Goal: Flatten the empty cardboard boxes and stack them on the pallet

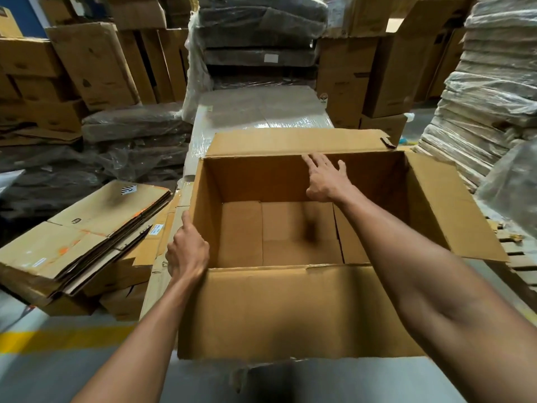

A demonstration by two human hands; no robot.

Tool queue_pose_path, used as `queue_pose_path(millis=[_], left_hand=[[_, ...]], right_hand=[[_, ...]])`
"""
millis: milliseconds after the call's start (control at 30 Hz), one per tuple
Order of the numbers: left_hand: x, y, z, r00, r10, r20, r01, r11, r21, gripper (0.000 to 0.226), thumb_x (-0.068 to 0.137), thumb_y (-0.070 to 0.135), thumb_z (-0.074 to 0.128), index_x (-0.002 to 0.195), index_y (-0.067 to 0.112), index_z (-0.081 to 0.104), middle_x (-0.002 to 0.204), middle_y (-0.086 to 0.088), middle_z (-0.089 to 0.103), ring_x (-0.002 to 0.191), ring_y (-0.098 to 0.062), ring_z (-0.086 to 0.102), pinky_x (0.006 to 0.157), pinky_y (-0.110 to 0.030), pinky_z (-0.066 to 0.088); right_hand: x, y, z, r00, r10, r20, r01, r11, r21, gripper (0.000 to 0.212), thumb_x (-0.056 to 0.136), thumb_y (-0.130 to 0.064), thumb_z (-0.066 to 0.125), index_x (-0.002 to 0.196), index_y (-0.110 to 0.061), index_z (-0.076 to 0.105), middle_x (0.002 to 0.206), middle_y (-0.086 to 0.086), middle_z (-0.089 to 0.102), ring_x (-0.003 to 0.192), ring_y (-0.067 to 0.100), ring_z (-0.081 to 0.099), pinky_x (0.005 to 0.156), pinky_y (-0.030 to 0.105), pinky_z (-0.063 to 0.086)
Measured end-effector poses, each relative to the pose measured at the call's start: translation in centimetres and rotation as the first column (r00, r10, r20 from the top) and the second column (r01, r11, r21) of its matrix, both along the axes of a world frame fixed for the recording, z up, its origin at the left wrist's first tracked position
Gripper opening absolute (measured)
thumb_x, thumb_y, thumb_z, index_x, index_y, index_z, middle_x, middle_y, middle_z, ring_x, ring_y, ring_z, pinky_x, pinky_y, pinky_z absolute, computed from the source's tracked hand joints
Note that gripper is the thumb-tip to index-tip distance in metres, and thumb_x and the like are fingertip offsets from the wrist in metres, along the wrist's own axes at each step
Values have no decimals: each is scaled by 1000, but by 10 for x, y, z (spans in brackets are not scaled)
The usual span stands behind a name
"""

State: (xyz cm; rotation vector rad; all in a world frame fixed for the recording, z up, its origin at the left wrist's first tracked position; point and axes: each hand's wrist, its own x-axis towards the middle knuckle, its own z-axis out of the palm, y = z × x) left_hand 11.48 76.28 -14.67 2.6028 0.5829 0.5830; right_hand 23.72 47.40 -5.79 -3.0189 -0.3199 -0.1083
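The open cardboard box stands upright at the centre of the view, straight in front of the person. Its bottom flaps are closed and overlapping. If the walls are pushed sideways while that base is shut, the box will probably buckle or crease rather than fold flat along its scores.

The right hand reaches across the opening toward 12 o'clock with its fingers straight and spread, holding nothing. The fingertips are at the fold of the far flap, though contact cannot be confirmed. That flap has a ragged notch at its 1 o'clock corner, and a hard shove there could lengthen the tear.

The left hand lies against the outside of the left wall at 8 o'clock, thumb straight along the board. Its fingers are tucked out of sight, so it cannot be told whether they clasp anything. With so loose a hold, the light box may skid on the smooth floor.

The board is plain brown corrugated, matte and scuffed, soft at the edges. The right flap splays out toward 3 o'clock, above the slatted wooden pallet.

At 9 o'clock the flattened boxes lie in a fanned, uneven pile marked with orange, which looks likely to slide if bumped.
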Motion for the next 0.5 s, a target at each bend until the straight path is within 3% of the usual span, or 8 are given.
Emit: queue_pose_path(millis=[100, 167, 233, 300, 367, 500], left_hand=[[1, -5, 6, 1000, 22, -11, -22, 1000, 9, 51, 99, 4, 49, 147, 9, 33, 68, 0, 37, 54, -14, 37, 45, -30, 27], [4, -5, 8, 1000, -1, -4, 1, 1000, 9, 48, 98, 4, 51, 143, 7, 36, 72, -5, 46, 57, -17, 44, 48, -34, 35], [9, -3, 12, 998, -44, 37, 45, 998, -44, 47, 95, 4, 54, 140, 6, 40, 96, -18, 60, 76, -28, 56, 62, -44, 49], [10, -1, 16, 991, -95, 96, 102, 992, -77, 51, 93, 6, 57, 142, 6, 44, 122, -24, 60, 105, -39, 56, 85, -57, 51], [2, -1, 13, 978, -107, 179, 121, 990, -72, 52, 91, 9, 60, 142, 9, 50, 134, -20, 58, 120, -42, 49, 97, -61, 42], [-34, -5, -6, 916, -45, 399, 111, 984, -143, 28, 96, 16, 64, 124, 11, 60, 128, -18, 54, 121, -37, 42, 97, -48, 34]], right_hand=[[-32, -10, -21, 998, -12, 55, 4, 990, 144, 83, 88, -11, 59, 161, -22, 20, 169, 8, 17, 154, 29, 22, 121, 61, 16], [-57, -21, -31, 992, -40, 120, 8, 967, 256, 73, 87, -11, 58, 155, -19, 35, 160, 8, 38, 141, 28, 44, 118, 59, 27], [-81, -36, -36, 973, -98, 207, 18, 933, 358, 58, 88, -10, 57, 145, -18, 51, 145, 6, 57, 128, 24, 58, 113, 55, 34], [-104, -57, -41, 938, -196, 285, 55, 899, 435, 46, 89, -9, 58, 135, -16, 62, 130, 5, 68, 120, 23, 63, 112, 53, 37], [-124, -85, -51, 895, -304, 326, 110, 860, 499, 37, 91, -8, 59, 126, -15, 68, 117, 6, 73, 111, 24, 66, 111, 53, 38], [-156, -141, -85, 824, -387, 414, 137, 845, 518, 21, 91, -9, 61, 110, -15, 68, 105, 8, 71, 99, 22, 61, 101, 54, 43]])
